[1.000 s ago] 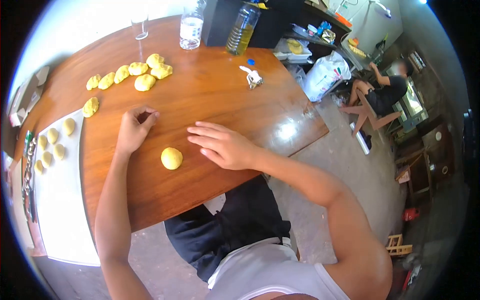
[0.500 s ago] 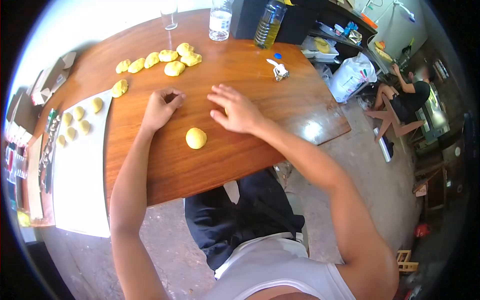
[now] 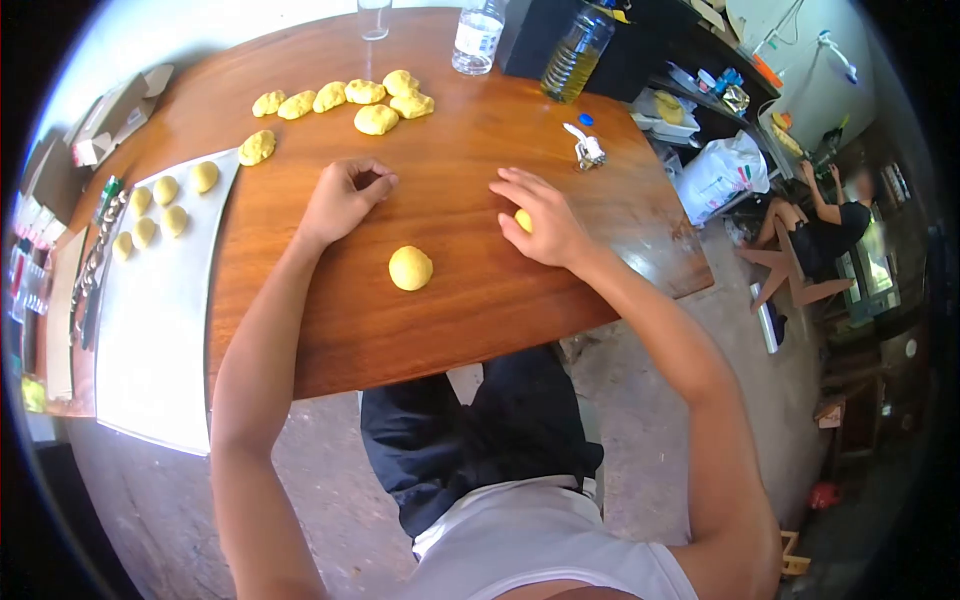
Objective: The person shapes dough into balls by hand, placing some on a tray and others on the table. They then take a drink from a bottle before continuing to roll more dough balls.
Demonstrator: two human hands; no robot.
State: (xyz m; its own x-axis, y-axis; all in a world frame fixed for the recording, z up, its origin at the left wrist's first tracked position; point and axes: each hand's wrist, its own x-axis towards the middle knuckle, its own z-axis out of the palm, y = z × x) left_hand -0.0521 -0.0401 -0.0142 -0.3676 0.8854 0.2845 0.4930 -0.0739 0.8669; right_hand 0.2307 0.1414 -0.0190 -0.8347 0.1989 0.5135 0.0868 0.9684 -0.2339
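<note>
My left hand (image 3: 350, 203) rests on the wooden table with its fingers curled in and the thumb near the index finger. Its palm side is hidden, so I cannot see whether anything is inside. My right hand (image 3: 543, 218) cups a small yellow dough ball (image 3: 523, 219) against the tabletop; the yellow shows between thumb and fingers. A smooth, round dough ball (image 3: 410, 268) sits between my forearms, apart from both hands. Beyond my left hand lie several rough dough lumps (image 3: 364, 91), and one lump (image 3: 257, 147) sits by the corner of the white tray.
A white tray (image 3: 150, 330) on the left carries several dough balls. At the back stand a glass (image 3: 374, 18), a clear bottle (image 3: 478, 38) and an oil bottle (image 3: 577, 55). A blue cap (image 3: 586, 119) and crumpled foil (image 3: 590, 153) lie right. Another person (image 3: 835, 220) sits far right.
My right hand has shifted right, and yellow dough now shows under it. The left hand keeps its curled shape. The whole view has shifted slightly.
</note>
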